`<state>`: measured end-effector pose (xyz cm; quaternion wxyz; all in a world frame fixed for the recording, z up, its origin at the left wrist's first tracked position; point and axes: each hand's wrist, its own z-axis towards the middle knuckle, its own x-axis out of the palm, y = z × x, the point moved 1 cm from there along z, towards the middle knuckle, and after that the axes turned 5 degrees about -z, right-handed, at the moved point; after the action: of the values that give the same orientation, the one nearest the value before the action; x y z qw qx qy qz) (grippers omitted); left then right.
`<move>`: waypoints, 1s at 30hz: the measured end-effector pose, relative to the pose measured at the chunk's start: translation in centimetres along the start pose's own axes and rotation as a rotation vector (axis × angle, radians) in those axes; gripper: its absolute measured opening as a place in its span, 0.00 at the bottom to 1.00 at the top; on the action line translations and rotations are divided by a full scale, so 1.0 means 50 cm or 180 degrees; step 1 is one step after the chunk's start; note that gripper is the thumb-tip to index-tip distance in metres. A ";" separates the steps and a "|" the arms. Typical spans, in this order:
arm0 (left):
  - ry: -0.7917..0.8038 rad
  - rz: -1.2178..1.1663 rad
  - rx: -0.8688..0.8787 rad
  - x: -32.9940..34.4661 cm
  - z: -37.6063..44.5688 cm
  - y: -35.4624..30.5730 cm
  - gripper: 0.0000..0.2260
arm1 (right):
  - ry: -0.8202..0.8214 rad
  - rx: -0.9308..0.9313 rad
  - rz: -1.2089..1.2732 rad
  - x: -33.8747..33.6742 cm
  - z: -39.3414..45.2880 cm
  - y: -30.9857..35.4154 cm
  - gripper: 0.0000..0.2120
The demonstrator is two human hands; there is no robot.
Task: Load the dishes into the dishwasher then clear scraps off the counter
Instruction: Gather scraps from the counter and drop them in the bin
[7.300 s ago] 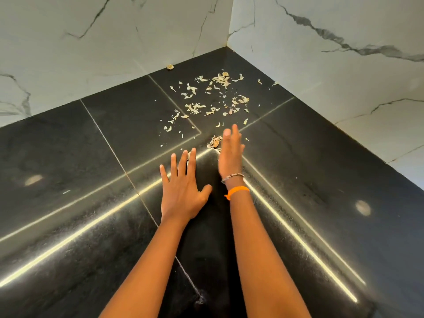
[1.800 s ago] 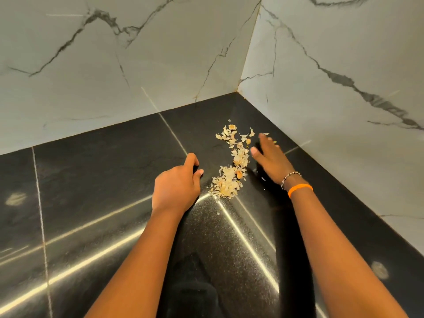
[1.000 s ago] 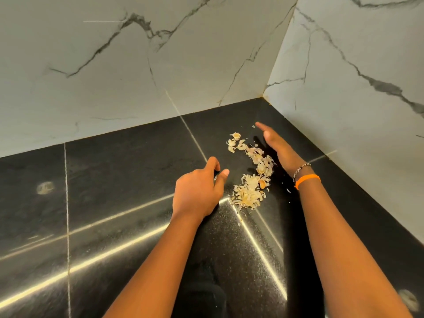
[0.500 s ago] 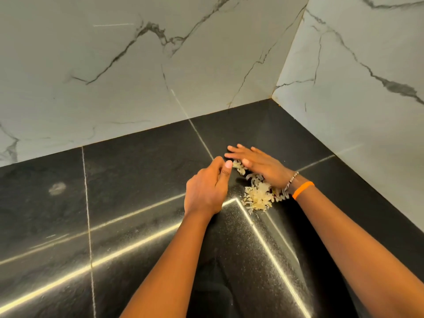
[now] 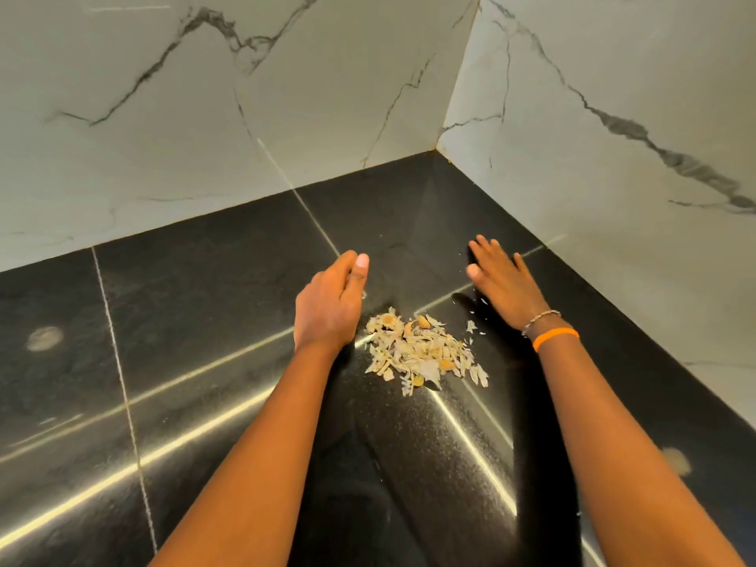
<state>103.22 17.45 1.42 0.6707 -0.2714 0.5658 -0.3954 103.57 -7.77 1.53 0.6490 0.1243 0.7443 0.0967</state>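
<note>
A pile of pale, papery scraps lies gathered on the black stone counter, between my two hands. My left hand stands on its edge just left of the pile, fingers together and slightly curved, holding nothing. My right hand is flat with fingers spread, palm down, just right of and beyond the pile; it wears a bead bracelet and an orange band at the wrist. A few stray flakes lie near the right hand. No dishes or dishwasher are in view.
White marble walls meet in a corner at the back right of the counter. Pale grout lines and bright light reflections cross the dark tiles.
The scattered scraps have been swept together into one pile nearer to me. In the last half second my right hand lifted off the pile and moved out to the right.
</note>
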 end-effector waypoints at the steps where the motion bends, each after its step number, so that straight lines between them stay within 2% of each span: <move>1: -0.0043 -0.0009 0.0050 0.000 0.001 0.001 0.21 | 0.0064 -0.0151 -0.0258 0.013 -0.004 0.013 0.27; 3: -0.0122 -0.0015 0.0222 -0.002 0.004 0.004 0.25 | 0.0168 -0.0635 -0.0261 0.038 -0.032 0.055 0.33; 5: -0.0019 -0.0027 0.0352 -0.001 0.005 0.006 0.23 | 0.0194 -0.0872 -0.0068 0.053 -0.069 0.085 0.46; 6: 0.0122 -0.0028 0.0377 0.000 0.003 0.005 0.22 | 0.0236 -0.0936 -0.0015 0.061 -0.087 0.094 0.49; 11: 0.1491 0.0297 0.0564 0.006 -0.044 -0.001 0.27 | 0.0487 -0.1134 0.0184 0.095 -0.176 0.158 0.47; 12: 0.1595 0.0280 0.0524 0.005 -0.062 -0.002 0.26 | 0.0496 -0.1128 0.0238 0.102 -0.189 0.166 0.46; 15: 0.1428 -0.0131 0.0191 -0.018 -0.122 -0.018 0.20 | 0.0479 -0.1157 0.0342 0.115 -0.232 0.189 0.45; 19: 0.1367 -0.0463 -0.0036 -0.044 -0.204 -0.022 0.18 | 0.0450 -0.1314 0.0401 0.126 -0.292 0.224 0.45; 25: 0.1340 -0.0766 -0.0115 -0.087 -0.317 -0.011 0.28 | 0.0392 -0.1439 0.0534 0.151 -0.410 0.273 0.44; 28: 0.1346 -0.0999 -0.0144 -0.103 -0.368 -0.007 0.26 | 0.0351 -0.1519 0.0541 0.168 -0.456 0.282 0.43; 30: 0.1323 -0.1337 -0.0222 -0.115 -0.387 -0.011 0.26 | 0.0449 -0.1554 0.0949 0.162 -0.468 0.282 0.40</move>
<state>83.99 23.59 0.86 0.4342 -0.3186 0.6357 -0.5530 80.20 8.54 1.44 0.5850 0.0654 0.7159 0.3756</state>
